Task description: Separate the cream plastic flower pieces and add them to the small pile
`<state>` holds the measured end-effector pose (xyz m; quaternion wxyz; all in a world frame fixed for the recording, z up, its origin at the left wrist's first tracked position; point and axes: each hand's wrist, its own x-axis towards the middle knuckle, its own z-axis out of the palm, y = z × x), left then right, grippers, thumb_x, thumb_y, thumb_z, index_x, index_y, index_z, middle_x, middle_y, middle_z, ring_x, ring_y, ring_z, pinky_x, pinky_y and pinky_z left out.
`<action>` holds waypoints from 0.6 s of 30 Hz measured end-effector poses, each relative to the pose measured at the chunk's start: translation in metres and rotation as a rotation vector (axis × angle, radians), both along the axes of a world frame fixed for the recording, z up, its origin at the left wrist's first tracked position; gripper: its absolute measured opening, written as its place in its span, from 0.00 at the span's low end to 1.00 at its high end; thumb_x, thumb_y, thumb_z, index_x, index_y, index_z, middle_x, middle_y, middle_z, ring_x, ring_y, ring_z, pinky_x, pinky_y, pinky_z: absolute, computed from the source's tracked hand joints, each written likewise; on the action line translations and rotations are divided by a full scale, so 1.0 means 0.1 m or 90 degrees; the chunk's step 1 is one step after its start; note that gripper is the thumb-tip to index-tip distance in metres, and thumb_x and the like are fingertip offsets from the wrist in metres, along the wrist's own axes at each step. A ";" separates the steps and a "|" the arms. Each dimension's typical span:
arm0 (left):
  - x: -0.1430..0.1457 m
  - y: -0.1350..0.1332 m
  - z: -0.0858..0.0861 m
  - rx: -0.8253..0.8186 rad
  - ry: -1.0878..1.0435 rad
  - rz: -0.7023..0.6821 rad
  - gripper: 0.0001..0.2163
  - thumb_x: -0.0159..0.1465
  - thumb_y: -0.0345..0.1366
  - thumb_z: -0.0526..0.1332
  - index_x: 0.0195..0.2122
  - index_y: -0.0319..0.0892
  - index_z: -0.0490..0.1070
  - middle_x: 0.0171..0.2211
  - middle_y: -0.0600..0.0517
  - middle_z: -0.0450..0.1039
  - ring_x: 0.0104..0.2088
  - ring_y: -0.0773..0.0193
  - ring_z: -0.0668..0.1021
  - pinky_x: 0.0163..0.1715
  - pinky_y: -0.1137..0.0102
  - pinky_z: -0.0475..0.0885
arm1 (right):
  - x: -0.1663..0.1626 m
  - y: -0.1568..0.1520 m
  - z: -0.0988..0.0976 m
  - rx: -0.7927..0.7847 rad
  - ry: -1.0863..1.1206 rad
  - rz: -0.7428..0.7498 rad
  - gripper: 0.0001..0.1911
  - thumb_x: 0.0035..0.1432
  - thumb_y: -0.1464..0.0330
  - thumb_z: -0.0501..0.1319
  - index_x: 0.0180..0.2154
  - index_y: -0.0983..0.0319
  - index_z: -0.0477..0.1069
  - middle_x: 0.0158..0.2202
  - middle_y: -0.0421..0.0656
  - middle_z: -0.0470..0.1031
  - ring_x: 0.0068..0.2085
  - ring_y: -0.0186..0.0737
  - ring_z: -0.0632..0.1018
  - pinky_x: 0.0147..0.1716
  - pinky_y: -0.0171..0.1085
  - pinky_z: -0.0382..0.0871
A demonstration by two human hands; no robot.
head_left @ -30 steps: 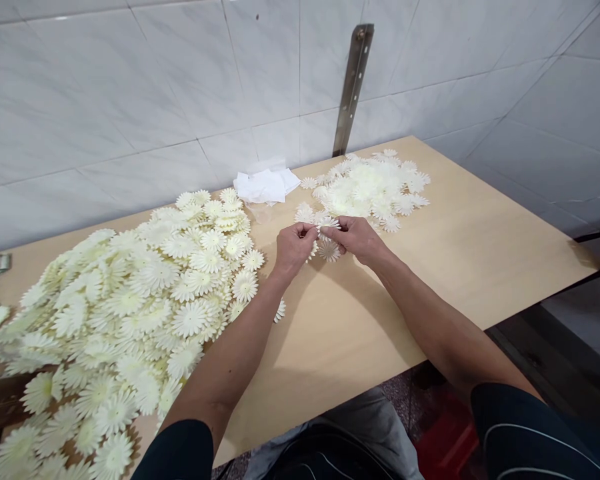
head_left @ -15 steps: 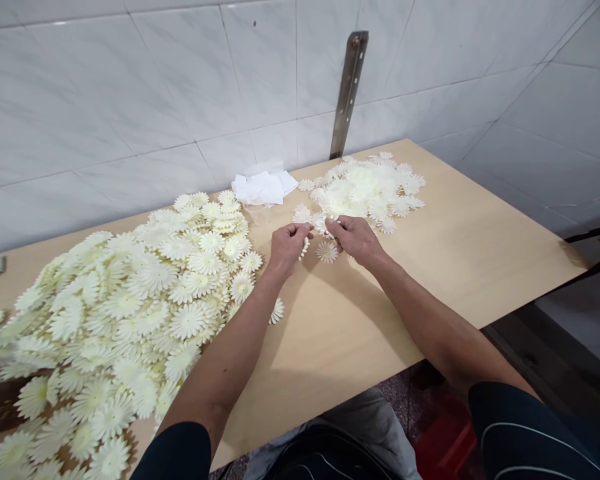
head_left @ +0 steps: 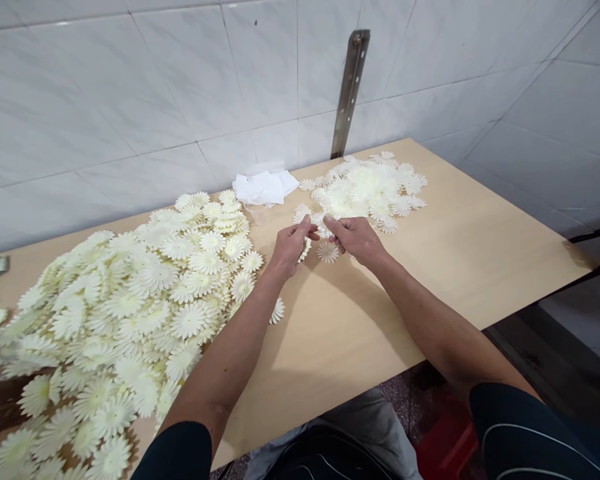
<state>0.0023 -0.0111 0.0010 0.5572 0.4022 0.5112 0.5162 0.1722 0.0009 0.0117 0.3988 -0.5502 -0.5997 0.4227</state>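
Daisy cutout (head_left: 323, 227) between both hands' fingertips, left hand (head_left: 289, 244) and right hand (head_left: 356, 239) grip closed on it

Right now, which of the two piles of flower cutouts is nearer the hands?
The smaller pile, at the far right of the table. Both hands, left hand and right hand, work at its near edge; the big pile spreads off left.

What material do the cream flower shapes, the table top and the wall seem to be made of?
Flower shapes: probably thin fabric or soft plastic, matt, pale cream; the cut petals curl and bend in the pile. The material cannot be settled from here.
Table top: looks like light plywood or laminate, smooth, with faint grain.
Wall: large glossy white tiles with grey marble veins; the grout lines and reflections show it.
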 end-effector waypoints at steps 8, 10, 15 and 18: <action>-0.04 -0.01 0.02 0.040 0.028 -0.059 0.26 0.48 0.60 0.81 0.25 0.41 0.78 0.22 0.54 0.68 0.25 0.69 0.64 0.26 0.69 0.58 | 0.01 0.03 -0.03 -0.032 0.033 0.062 0.44 0.49 0.25 0.67 0.20 0.60 0.71 0.21 0.43 0.73 0.19 0.32 0.69 0.19 0.35 0.66; -0.04 0.00 -0.01 0.056 0.027 -0.030 0.24 0.48 0.58 0.80 0.24 0.41 0.77 0.24 0.54 0.71 0.26 0.69 0.65 0.27 0.69 0.59 | 0.02 0.04 -0.05 -0.015 0.054 0.081 0.42 0.48 0.26 0.70 0.23 0.60 0.71 0.22 0.42 0.73 0.20 0.33 0.71 0.19 0.35 0.68; -0.03 0.04 -0.07 0.059 0.066 0.043 0.19 0.55 0.53 0.76 0.24 0.41 0.77 0.23 0.54 0.70 0.25 0.69 0.64 0.28 0.69 0.59 | 0.02 0.04 -0.09 0.009 0.027 0.062 0.37 0.46 0.34 0.77 0.29 0.60 0.73 0.24 0.41 0.76 0.22 0.36 0.76 0.21 0.36 0.72; -0.03 0.03 -0.08 0.072 0.078 0.038 0.21 0.56 0.54 0.76 0.23 0.42 0.76 0.22 0.55 0.67 0.25 0.68 0.64 0.28 0.69 0.58 | 0.03 0.02 -0.07 0.035 -0.026 0.039 0.34 0.52 0.35 0.73 0.26 0.59 0.71 0.22 0.41 0.75 0.23 0.38 0.76 0.23 0.36 0.72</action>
